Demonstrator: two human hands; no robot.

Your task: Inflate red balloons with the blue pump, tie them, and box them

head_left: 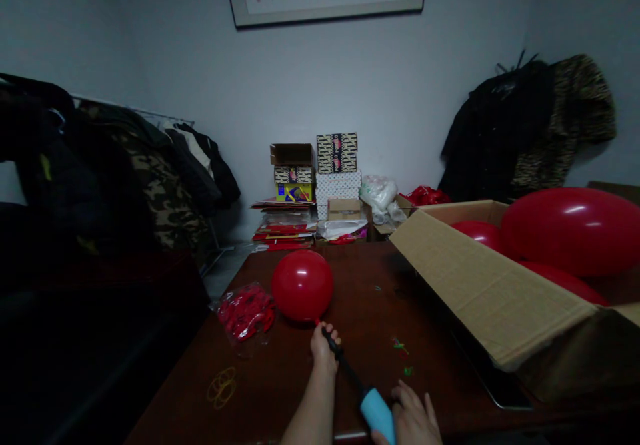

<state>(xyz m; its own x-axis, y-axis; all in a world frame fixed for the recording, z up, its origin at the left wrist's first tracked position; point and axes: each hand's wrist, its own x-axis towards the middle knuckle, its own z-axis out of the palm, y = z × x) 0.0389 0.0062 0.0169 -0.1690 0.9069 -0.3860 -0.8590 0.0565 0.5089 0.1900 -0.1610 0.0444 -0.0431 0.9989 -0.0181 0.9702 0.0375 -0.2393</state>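
Note:
A round, inflated red balloon [303, 286] stands just beyond my left hand [324, 350], its neck at the fingers. That hand is closed around the black nozzle end of a balloon pump [376, 413], where the balloon's neck meets it. The pump's black shaft leads back toward me into a light blue barrel. Around the barrel, near the table's front edge, lies my right hand [413, 417], thumb on one side and loosely bent fingers on the other; its palm is partly cut off by the frame. Left of the balloon is a clear bag of uninflated red balloons [249, 313].
An open cardboard box [480, 278] with inflated red balloons [573, 228] takes up the right side. Yellow rubber bands [221, 388] and small green bits [408, 370] lie on the dark wooden table [280, 392]. Stacked boxes [337, 165] stand behind; coats [165, 192] hang left.

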